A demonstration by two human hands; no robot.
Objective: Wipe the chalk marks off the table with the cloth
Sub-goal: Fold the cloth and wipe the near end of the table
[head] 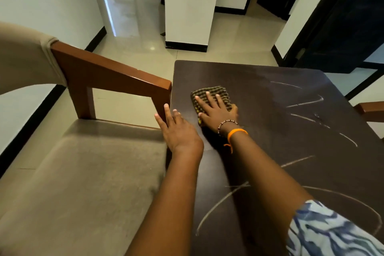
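Observation:
A dark brown table (259,81) fills the right half of the view. White chalk marks (307,118) cross its right side, and more chalk lines curve near the front. A folded, dark striped cloth (216,92) lies on the table's left part. My right hand (217,113) presses flat on the cloth with straight, spread fingers. My left hand (176,130) rests at the table's left edge with straight fingers, touching the end of the chair's armrest.
A wooden armchair (87,172) with beige cushions stands tight against the table's left edge; its armrest (116,77) reaches the table corner. Another wooden armrest (372,110) shows at the right edge. Beyond the table are tiled floor and a white pillar (189,6).

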